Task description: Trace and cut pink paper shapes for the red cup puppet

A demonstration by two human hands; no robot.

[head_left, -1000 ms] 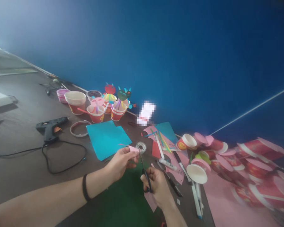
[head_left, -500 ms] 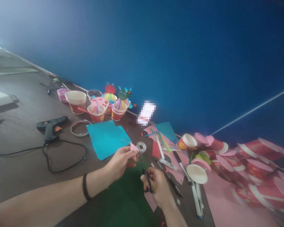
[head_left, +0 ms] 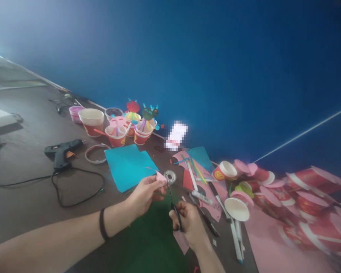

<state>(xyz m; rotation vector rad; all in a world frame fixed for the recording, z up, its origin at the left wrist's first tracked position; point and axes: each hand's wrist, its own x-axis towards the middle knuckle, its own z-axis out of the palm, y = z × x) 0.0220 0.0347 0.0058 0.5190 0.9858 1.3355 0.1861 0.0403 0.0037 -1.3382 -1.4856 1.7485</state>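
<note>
Between the thumb and fingers of my left hand (head_left: 147, 195) is a small pink paper piece (head_left: 160, 176). My right hand (head_left: 189, 222) grips a pair of scissors with black handles (head_left: 176, 218), its blades pointing up toward the pink paper and touching or almost touching it. Just beyond the fingertips lies a roll of clear tape (head_left: 169, 177). Under both hands spreads a dark green sheet (head_left: 147, 242), with another pink scrap (head_left: 182, 241) partly hidden by my right hand. A turquoise sheet (head_left: 127, 167) lies to the left.
A black glue gun (head_left: 63, 151) with its cord rests at left. Decorated paper cups (head_left: 115, 135) and a cup stack (head_left: 91, 123) stand by the blue wall. Markers (head_left: 201, 197) and cut pink paper (head_left: 213, 212) lie at right, near several red cups (head_left: 312, 204).
Almost nothing differs. Both hands keep their places with the pink paper and the scissors; the whole view has shifted very slightly.
</note>
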